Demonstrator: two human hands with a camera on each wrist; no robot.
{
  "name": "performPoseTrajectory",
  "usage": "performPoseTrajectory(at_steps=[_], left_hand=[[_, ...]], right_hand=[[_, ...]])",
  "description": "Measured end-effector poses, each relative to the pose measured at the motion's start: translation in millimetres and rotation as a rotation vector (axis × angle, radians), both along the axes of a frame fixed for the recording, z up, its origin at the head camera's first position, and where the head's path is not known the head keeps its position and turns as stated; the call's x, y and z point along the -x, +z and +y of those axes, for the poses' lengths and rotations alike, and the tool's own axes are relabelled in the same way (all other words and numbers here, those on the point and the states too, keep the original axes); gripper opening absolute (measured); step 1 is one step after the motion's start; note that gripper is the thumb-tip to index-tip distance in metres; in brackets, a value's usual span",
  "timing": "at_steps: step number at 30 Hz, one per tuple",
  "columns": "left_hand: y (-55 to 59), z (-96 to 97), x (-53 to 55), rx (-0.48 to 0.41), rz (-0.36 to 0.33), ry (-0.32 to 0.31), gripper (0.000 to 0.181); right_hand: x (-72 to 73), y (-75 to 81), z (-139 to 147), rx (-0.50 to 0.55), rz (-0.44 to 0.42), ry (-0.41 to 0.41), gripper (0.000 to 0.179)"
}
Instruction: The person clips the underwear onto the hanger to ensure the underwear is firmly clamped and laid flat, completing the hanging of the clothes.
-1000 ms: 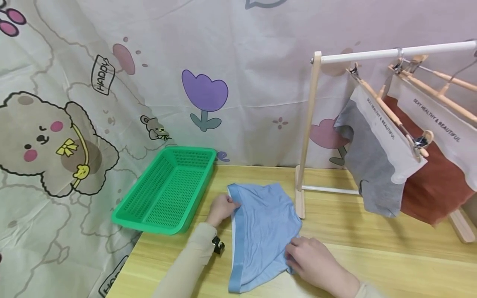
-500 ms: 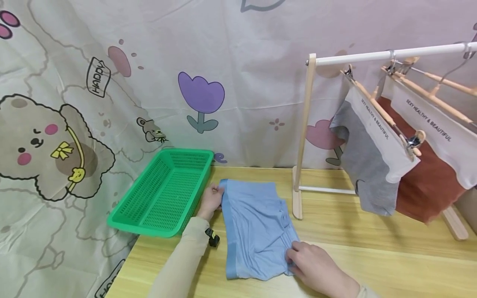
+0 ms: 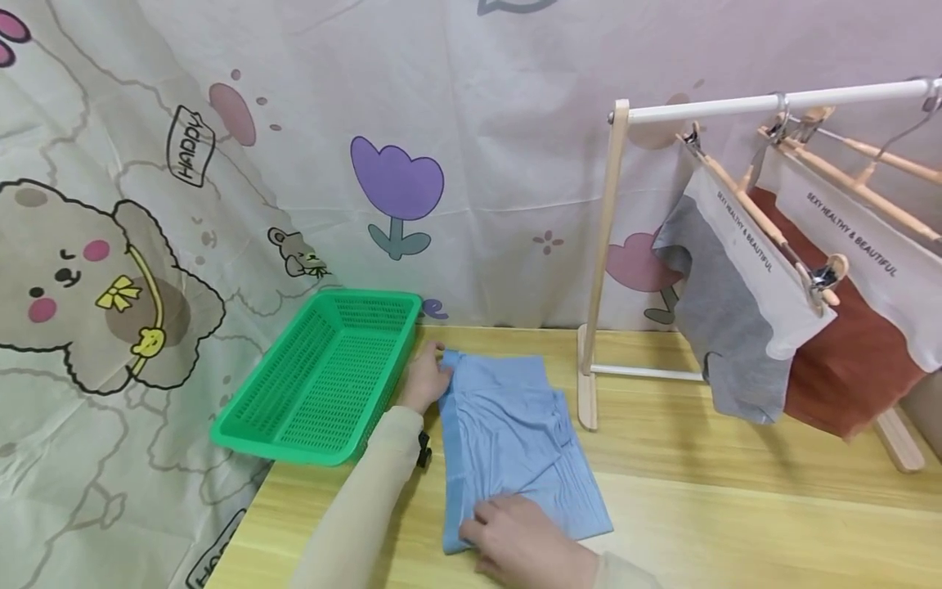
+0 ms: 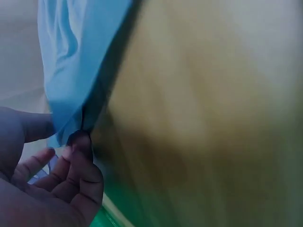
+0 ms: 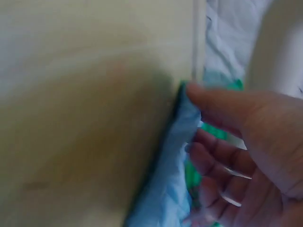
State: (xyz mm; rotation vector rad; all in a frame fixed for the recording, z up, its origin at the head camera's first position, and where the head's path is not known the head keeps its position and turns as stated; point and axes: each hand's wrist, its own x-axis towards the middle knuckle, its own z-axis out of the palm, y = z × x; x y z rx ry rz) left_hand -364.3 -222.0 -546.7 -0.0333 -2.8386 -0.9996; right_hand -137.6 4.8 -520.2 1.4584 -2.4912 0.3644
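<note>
Light blue underpants (image 3: 508, 442) lie spread on the table, creased, with the darker waistband (image 3: 454, 474) along their left side. My left hand (image 3: 427, 378) pinches the far corner of that waistband; in the left wrist view, thumb and fingers (image 4: 85, 177) meet at the cloth's end. Over the near part of the garment is my right hand (image 3: 526, 536), close to the waistband's near end. In the right wrist view its thumb (image 5: 213, 101) touches the cloth edge, and the loosely bent fingers stand apart from the thumb.
A green perforated basket (image 3: 338, 384) stands left of the underpants. To the right is a clothes rack (image 3: 602, 270) with wooden clip hangers holding grey underpants (image 3: 724, 311) and rust-red underpants (image 3: 846, 368). A printed cloth backdrop (image 3: 508, 180) hangs behind the table (image 3: 677, 523).
The underpants have shifted slightly left and been spread flatter. My right hand has let go of the leg side and moved left toward the waistband; my left hand still pinches the far corner.
</note>
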Motion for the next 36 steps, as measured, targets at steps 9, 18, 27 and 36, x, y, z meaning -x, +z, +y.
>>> performPoseTrajectory(at_steps=[9,18,27,36], left_hand=[[21.0,14.2,13.1,0.018,-0.063,-0.001,0.027],[36.9,33.5,-25.4,0.372,0.119,-0.156,0.036],[25.6,37.3,-47.0,0.438,-0.214,-0.484,0.086],[26.7,36.1,-31.8,0.355,-0.246,-0.481,0.089]], right_hand=[[4.8,-11.0,-28.4,-0.02,0.05,0.09,0.013],[28.0,1.5,36.4,0.137,0.012,-0.178,0.037],[47.7,-8.8,83.2,-0.084,-0.286,-0.352,0.087],[51.7,6.1,86.3,-0.145,-0.379,-0.418,0.102]])
